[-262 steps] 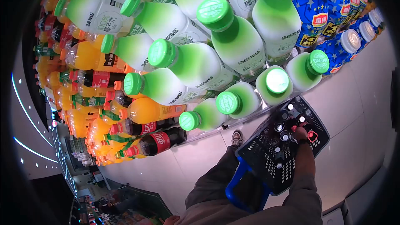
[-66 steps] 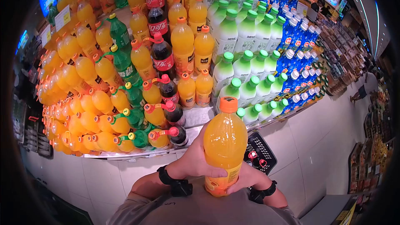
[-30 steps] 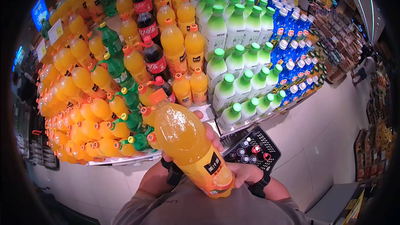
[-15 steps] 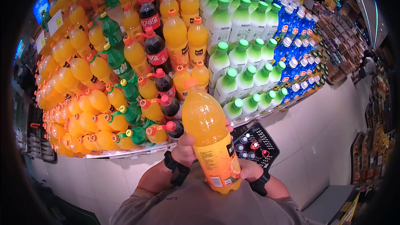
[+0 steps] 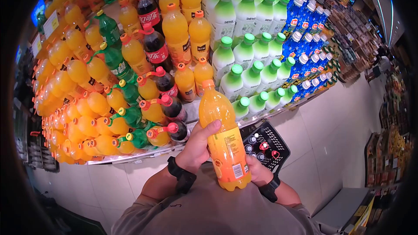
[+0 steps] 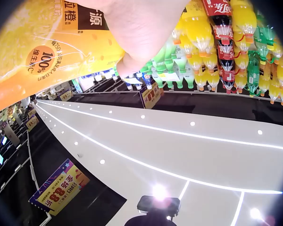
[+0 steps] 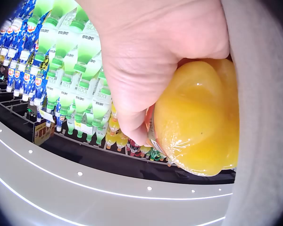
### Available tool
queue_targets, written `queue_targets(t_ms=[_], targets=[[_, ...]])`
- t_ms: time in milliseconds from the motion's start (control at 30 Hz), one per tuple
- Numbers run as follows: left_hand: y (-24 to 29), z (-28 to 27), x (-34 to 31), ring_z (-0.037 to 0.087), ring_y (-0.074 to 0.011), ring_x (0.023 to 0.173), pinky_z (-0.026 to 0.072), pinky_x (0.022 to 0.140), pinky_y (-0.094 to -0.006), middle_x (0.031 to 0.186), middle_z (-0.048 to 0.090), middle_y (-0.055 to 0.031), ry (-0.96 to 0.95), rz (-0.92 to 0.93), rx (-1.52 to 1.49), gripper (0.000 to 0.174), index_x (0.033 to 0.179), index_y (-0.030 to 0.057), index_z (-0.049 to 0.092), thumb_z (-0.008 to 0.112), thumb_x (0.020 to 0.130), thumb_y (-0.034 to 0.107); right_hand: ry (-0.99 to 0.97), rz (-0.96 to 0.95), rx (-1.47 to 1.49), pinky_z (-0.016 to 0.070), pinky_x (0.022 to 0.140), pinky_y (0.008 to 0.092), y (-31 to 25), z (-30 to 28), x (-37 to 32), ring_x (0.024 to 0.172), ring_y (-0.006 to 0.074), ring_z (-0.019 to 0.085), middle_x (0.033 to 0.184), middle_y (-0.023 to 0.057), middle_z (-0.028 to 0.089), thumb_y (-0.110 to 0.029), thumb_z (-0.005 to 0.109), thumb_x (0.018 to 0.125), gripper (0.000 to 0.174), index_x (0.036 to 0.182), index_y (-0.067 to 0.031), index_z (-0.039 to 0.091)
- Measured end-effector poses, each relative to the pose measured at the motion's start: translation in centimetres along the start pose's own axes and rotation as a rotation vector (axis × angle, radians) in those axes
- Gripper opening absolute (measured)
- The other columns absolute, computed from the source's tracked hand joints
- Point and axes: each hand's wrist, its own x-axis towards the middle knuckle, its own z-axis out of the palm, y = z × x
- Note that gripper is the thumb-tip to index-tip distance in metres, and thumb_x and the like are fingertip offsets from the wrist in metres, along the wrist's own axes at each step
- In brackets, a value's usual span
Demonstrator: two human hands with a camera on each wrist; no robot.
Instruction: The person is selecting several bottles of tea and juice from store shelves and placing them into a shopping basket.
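A large bottle of orange juice drink [image 5: 223, 137] with an orange cap is held in front of the grey shirt, cap end toward the display. Its yellow label shows a barcode near the base. My left hand [image 5: 198, 144] grips the bottle's left side, thumb across the label's upper edge. Lower down, my right hand [image 5: 260, 173] holds the right side near the base. In the left wrist view, the left hand [image 6: 137, 28] lies against the label [image 6: 42, 54]. The right wrist view shows the right hand [image 7: 146, 61] curled round the lower bottle, its lobed base [image 7: 198, 117] facing the camera.
A tiered display stands ahead: orange juice bottles [image 5: 78, 72], cola bottles [image 5: 155, 51], green-capped white bottles [image 5: 234, 80] and blue star-patterned bottles [image 5: 300, 56]. A black shopping basket [image 5: 278, 148] with several bottles is on the floor to the right. A grey box-like surface [image 5: 342, 204] lies lower right.
Earlier, a hand reached into the basket. Since then both hands have come to hold the juice bottle, turning it from its front label to the barcode side; the left thumb now lies across it.
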Motion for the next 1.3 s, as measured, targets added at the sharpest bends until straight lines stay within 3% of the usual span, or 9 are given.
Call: queue_targets(t_ms=[767,833,933,1033,1200,1300], targets=[[-0.5,0.9,0.2,0.062,-0.0172,0.107,0.0531,0.09,-0.0335,0.12,0.061,-0.0074,-0.003,-0.018,0.093,0.047,0.133,0.0041,0.046,0.065,0.095,0.024,-0.031,-0.014,-0.013,0.0509,0.099,0.0443,-0.3,0.1,-0.1,0.116,0.0311,0.062,0.132,0.0211,0.057,-0.056,0.077,0.077,0.093,0.143,-0.0004,0.041],[-0.5,1.1,0.3,0.062,-0.0171,0.107,0.0531,0.09,-0.0334,0.121,0.061,-0.0074,-0.002,-0.022,0.093,0.047,0.134,0.0041,0.046,0.065,0.095,0.024,-0.063,0.076,0.026,0.0412,0.109,0.0513,-0.3,-1.1,-0.2,0.131,0.0389,0.049,0.143,0.0223,0.048,-0.054,0.078,0.075,0.1,0.149,-0.0036,0.034],[-0.5,1.3,0.3,0.062,-0.0166,0.108,0.0523,0.09,-0.0328,0.12,0.061,-0.007,0.006,0.006,0.113,0.047,0.133,0.0038,0.046,0.064,0.095,0.024,-0.053,0.092,0.075,0.0412,0.108,0.051,-0.4,-0.9,-0.4,0.128,0.0409,0.05,0.142,0.0247,0.048,-0.054,0.078,0.073,0.102,0.149,-0.0035,0.034],[-0.6,0.8,0.3,0.059,-0.0172,0.112,0.0504,0.093,-0.0331,0.124,0.058,-0.0071,0.006,-0.011,0.158,0.049,0.137,0.0053,0.042,0.062,0.096,0.023,-0.145,0.065,0.161,0.0435,0.106,0.0473,-0.9,0.2,-0.1,0.125,0.0382,0.054,0.14,0.0254,0.05,-0.051,0.074,0.076,0.094,0.147,-0.0018,0.037],[-0.8,0.7,0.2,0.051,-0.0201,0.122,0.0444,0.101,-0.0369,0.135,0.05,-0.0076,-0.001,0.022,0.232,0.055,0.144,0.009,0.033,0.059,0.096,0.019,-0.195,0.077,0.204,0.0428,0.107,0.047,-0.8,-0.7,-0.2,0.124,0.041,0.053,0.137,0.0265,0.05,-0.052,0.075,0.074,0.097,0.147,-0.0026,0.037],[-0.9,1.2,0.0,0.056,-0.0196,0.12,0.0443,0.102,-0.036,0.131,0.058,-0.0086,0.007,0.049,0.243,0.05,0.14,0.0034,0.042,0.057,0.096,0.022,-0.225,0.084,0.236,0.0435,0.106,0.047,-0.8,-0.9,-0.4,0.122,0.0412,0.054,0.135,0.0269,0.051,-0.051,0.076,0.072,0.098,0.147,-0.0026,0.036]])
